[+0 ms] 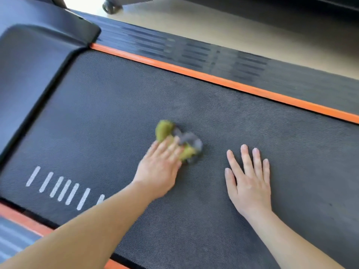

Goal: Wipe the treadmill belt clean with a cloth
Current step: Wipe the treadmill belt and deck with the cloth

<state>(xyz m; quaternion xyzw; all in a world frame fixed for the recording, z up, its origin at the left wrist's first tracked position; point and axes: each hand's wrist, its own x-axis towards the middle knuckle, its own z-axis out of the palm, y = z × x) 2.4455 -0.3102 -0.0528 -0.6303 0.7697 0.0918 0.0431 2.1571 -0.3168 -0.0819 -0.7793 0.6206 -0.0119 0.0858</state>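
Left hand presses crumpled green-grey cloth flat-fingered mid-belt; right hand splayed, bracing on textured black treadmill belt. Use even pressure, overlap strokes toward orange edge strip.

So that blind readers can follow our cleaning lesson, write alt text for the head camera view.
A person's left hand presses a crumpled green and grey cloth onto the dark treadmill belt, while the right hand rests flat on the belt beside it. Orange strips edge the belt.
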